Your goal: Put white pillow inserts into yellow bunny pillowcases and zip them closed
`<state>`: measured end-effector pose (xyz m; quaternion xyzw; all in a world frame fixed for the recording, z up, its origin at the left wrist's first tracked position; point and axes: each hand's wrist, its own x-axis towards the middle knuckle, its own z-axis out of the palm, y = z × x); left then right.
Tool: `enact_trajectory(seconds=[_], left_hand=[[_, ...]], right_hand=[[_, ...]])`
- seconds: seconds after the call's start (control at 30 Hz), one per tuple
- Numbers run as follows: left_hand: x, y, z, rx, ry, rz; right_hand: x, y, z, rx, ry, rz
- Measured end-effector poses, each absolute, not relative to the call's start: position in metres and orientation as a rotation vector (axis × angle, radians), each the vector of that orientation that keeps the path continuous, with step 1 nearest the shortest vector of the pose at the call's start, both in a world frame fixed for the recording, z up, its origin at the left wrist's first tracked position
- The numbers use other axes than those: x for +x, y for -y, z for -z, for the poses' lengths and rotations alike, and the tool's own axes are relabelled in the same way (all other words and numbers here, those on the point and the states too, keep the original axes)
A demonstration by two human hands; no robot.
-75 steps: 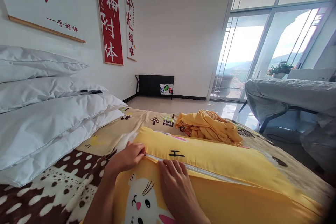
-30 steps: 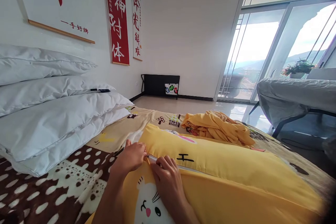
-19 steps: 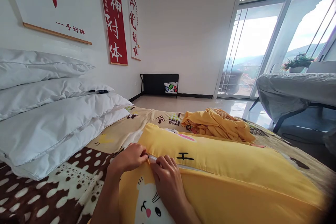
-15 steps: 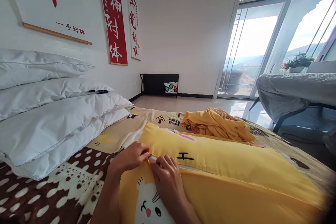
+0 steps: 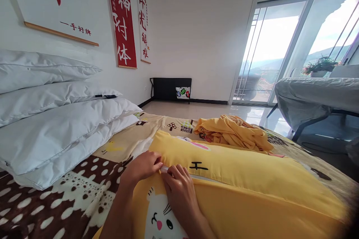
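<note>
A yellow pillowcase [image 5: 241,209] with a winking white cartoon animal on it lies in front of me. White filling [image 5: 206,178] shows along a long gap between its two yellow edges. At the left end of this gap, my left hand [image 5: 147,165] pinches the edge of the cloth between thumb and fingers. My right hand [image 5: 179,185] sits right beside it, fingers curled onto the near edge of the same gap. Between the two hands a small orange bit shows, too small to make out. Their fingertips partly hide the cloth there.
Several white pillows [image 5: 64,130] are stacked at the left. A crumpled yellow cloth [image 5: 235,132] lies beyond the pillowcase on the patterned blanket [image 5: 81,194]. A plastic-covered table [image 5: 316,93] stands at the right, near glass doors. A black folded panel [image 5: 165,89] leans by the far wall.
Both hands stay at the left end of the gap. My left hand has shifted very slightly right, closer to my right hand; the pillowcase barely moves.
</note>
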<state>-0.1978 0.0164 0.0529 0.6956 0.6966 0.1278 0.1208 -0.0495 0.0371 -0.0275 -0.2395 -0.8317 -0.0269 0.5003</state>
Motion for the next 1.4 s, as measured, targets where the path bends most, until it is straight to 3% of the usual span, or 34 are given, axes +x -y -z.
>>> enact_trajectory(seconds=[0.57, 1.03, 1.4], left_hand=[[-0.206, -0.021, -0.050, 2.041, -1.939, -0.484], [-0.190, -0.019, -0.056, 2.038, -2.298, -0.492], [-0.212, -0.011, -0.060, 2.086, -1.950, -0.720]], right_hand=[[-0.049, -0.037, 0.027, -0.585, 2.025, 0.071], [-0.049, -0.037, 0.028, -0.603, 2.013, -0.013], [-0.031, -0.047, 0.019, -0.832, 1.896, 0.071]])
